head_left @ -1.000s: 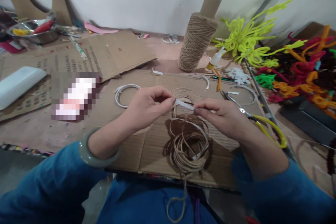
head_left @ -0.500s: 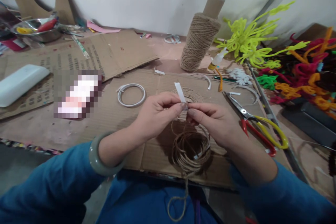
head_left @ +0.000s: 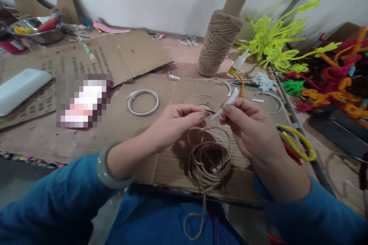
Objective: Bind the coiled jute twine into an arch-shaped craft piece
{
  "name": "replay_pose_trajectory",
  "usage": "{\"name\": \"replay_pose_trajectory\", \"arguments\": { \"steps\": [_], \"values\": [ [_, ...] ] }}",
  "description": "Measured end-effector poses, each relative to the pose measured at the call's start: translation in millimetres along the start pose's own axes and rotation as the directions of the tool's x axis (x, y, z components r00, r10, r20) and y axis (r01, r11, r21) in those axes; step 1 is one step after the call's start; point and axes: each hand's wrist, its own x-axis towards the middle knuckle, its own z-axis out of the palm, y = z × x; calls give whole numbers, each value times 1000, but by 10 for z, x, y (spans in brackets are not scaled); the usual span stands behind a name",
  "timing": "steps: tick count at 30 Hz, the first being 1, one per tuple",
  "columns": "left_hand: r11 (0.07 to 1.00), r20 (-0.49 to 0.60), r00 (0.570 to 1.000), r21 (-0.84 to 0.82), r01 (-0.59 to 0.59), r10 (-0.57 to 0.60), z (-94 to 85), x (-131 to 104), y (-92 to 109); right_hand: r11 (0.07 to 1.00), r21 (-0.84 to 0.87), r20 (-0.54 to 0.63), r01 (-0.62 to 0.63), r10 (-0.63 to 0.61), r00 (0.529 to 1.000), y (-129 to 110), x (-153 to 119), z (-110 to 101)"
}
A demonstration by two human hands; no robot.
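Observation:
Pinched in my right hand [head_left: 248,128] is a narrow white strip [head_left: 230,102], slanting up to the right, its lower end close to my left fingertips. My left hand [head_left: 179,122] is closed, thumb against forefinger, on a thin dark strand whose kind I cannot make out. Below both hands a coil of brown twine [head_left: 198,172] lies on the cardboard sheet [head_left: 169,160], with a loose loop hanging over the front edge. Strands rise from it toward my left fingers, where their ends are hidden. A flatter twine coil [head_left: 198,99] lies just behind my hands.
Scissors [head_left: 303,143] with red and yellow handles lie partly behind my right hand. A white ring-shaped coil [head_left: 143,102] rests left of my hands. Farther back stand a twine spool [head_left: 220,42] and a small glue bottle [head_left: 237,64]. Yellow pipe-cleaner flowers [head_left: 273,42] are at the right.
My right hand has moved right and up, taking the white strip with it. The strip was upright at my left fingertips before. My left hand has barely shifted.

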Motion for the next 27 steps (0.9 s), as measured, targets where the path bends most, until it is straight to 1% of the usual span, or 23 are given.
{"name": "replay_pose_trajectory", "arguments": {
  "steps": [3, 6, 11, 16, 20, 27],
  "values": [
    [1000, 23, 1000, 19, 20, -21, 21, -21, 5, 998, 37, 8, -50, 50, 999, 10, 9, 17],
    [999, 19, 999, 33, 25, -25, 43, -36, 13, 996, 58, 17, -66, 65, 998, 25, 7, 35],
    [996, 8, 999, 78, 41, -41, 37, -38, 24, 994, 90, 3, -63, 63, 998, 60, 7, 35],
    [994, 10, 1000, 108, 19, -20, 19, -38, 20, 999, 40, 48, -11, 9, 999, 90, 17, 6],
    [998, 26, 1000, 65, 4, -6, 21, -39, 22, 1000, 21, 130, -13, 10, 991, 80, 1, 8],
    [999, 10, 999, -14, 52, -52, 15, -51, 32, 998, -68, 168, 9, 2, 986, 99, 32, 29]
  ]
}}
